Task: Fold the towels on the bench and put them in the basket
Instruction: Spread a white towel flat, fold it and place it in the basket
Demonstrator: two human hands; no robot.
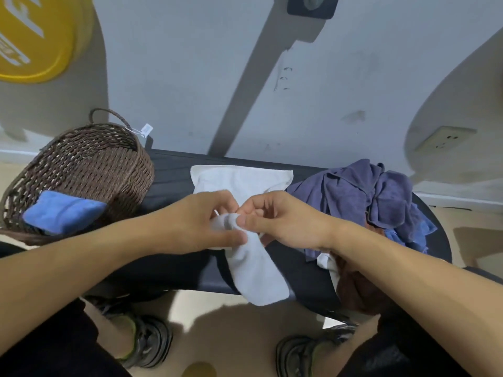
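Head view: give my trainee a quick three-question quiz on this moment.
1. True or false: the basket already holds a blue towel.
2. What do the left hand and right hand pinch? A) purple towel B) white towel C) basket handle
3. Fill in: the purple pile lies on the bench, to the ____ of the white towel.

Key: 1 true; 2 B; 3 right.

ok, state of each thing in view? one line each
left hand: pinching the white towel
right hand: pinching the same bunched edge
white towel: unfolded, far part flat on the bench, near end hanging off the front edge
blue towel: folded, in the basket
basket: upright at the bench's left end
purple towels: crumpled heap, unfolded
bench: holds all of it
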